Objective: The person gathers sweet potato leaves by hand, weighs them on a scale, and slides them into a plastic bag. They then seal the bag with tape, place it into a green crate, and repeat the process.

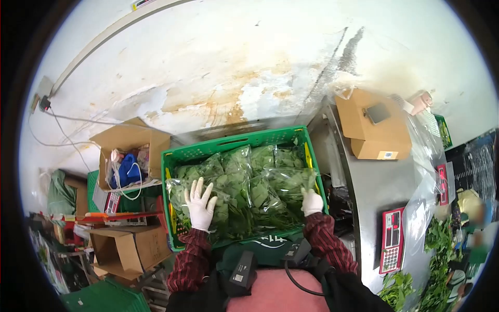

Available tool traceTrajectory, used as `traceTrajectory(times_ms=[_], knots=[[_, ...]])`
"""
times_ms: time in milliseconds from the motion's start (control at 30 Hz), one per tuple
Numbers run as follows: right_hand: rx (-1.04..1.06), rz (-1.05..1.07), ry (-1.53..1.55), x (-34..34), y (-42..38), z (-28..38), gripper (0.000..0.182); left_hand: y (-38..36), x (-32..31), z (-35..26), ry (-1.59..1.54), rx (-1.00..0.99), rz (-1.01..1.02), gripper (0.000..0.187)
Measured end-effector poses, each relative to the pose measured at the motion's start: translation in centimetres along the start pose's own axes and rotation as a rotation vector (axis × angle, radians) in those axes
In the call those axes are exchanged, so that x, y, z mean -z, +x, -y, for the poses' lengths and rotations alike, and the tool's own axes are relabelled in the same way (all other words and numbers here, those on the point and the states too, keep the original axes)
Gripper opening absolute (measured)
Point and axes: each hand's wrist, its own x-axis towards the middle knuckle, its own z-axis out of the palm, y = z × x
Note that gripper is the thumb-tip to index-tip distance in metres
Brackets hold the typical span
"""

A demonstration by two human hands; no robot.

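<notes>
A green plastic crate (234, 139) in front of me holds several clear bags of leafy greens (236, 179). My left hand (200, 208), in a white glove, lies with fingers spread on the bags at the crate's left side. At the right side, my right hand (312, 203), also gloved in white, has its fingers closed at the edge of a bag of leafy greens (288, 182). That bag lies over others near the right wall of the crate. Part of the right fingers is hidden from view.
On the left, an open cardboard box (150, 140) holds a blue item, above another cardboard box (127, 252). To the right, a metal table (369, 192) carries a carton (371, 125), a red scale (391, 242) and loose greens (436, 249). A stained wall (208, 62) stands behind.
</notes>
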Motion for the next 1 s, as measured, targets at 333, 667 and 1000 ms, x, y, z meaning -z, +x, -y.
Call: traceTrajectory(times_ms=[333,667,1000], knots=[[0.236,0.162,-0.074,0.5,-2.3,12.2,0.055,3.4,-2.7,-3.4,0.08,-0.146,0.129,0.06],[-0.092,0.165,0.454,0.3,-3.2,7.5,0.04,1.8,-3.8,-6.2,-0.165,-0.224,0.153,0.049],[-0.257,0.028,0.735,0.0,-0.8,8.1,0.035,2.5,3.1,-0.9,0.042,-0.189,0.14,0.057]])
